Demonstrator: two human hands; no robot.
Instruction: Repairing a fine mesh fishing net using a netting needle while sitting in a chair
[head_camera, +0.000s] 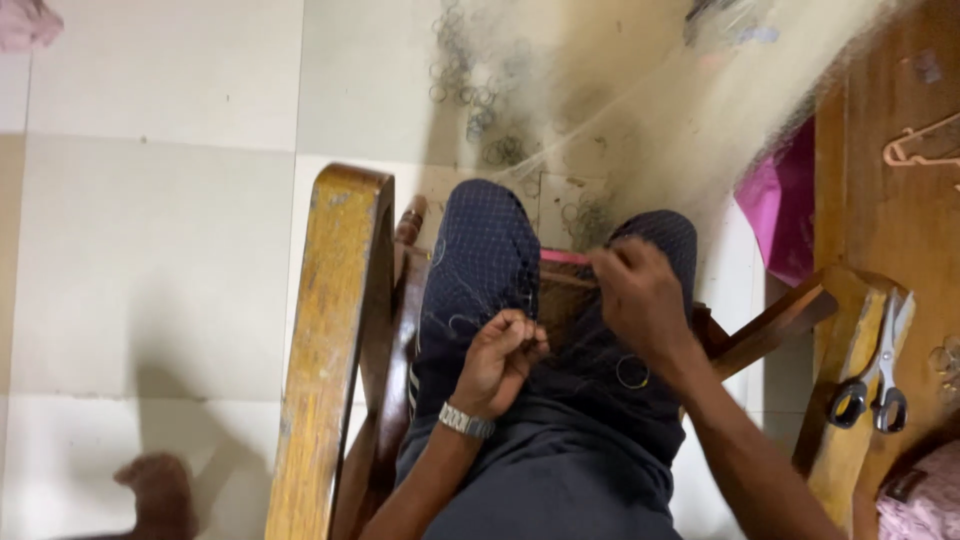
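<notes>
Seated in a wooden chair (335, 330), fine net (700, 110) draped over both knees and running off toward the floor ahead. My left hand (500, 360) sits over the left thigh, fingers curled shut in a pinch — on a fold of mesh or a thread, I'd say, but the strand is too thin to confirm. My right hand (640, 300) is up at the right knee, fingers bunched closed on the net edge just beside a pink strip (565, 257) between the knees.

Small metal rings (470, 95) lie scattered on the tiled floor under the net; one ring (632, 372) rests on the lap just below the right wrist. Scissors (872, 380) sit on the right armrest (850, 390), well apart from both hands.

How I'd run this step:
- Keep the mesh taut between the two pinches, so the working spot stays flat on the thigh.
- Move one hand at a time — the other anchors.
- Short pulls only; this mesh looks like it snags and tangles easily.
- Watch the loose ring on the lap; a knee shift could roll it off.
- Keep slack net ahead of the knees, clear of the chair arms.
</notes>
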